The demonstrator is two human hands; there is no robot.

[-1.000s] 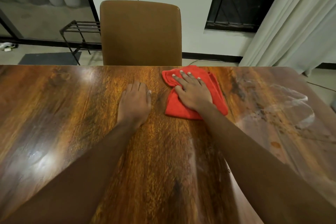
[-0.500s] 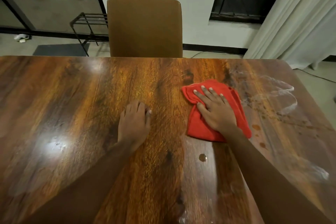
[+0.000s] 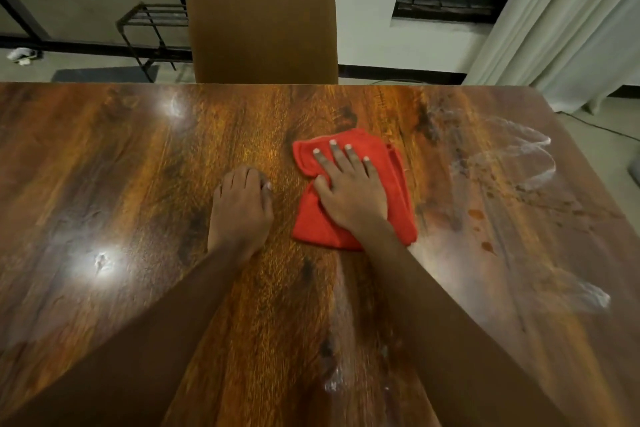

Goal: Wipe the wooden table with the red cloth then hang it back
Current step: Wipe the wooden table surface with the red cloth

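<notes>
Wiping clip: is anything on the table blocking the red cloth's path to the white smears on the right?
Nothing visible. The right hand presses flat on the red cloth, and the wooden table between it and the white smears holds only brown spots.

Red cloth (image 3: 396,191): folded into a rough rectangle, lying flat on the wooden table (image 3: 138,184) slightly right of centre, pressed under the spread right hand (image 3: 349,194). Table top: dark, glossy, strongly grained. Whitish smears (image 3: 533,163) and small brown spots (image 3: 477,214) mark its right portion beside the cloth.
</notes>
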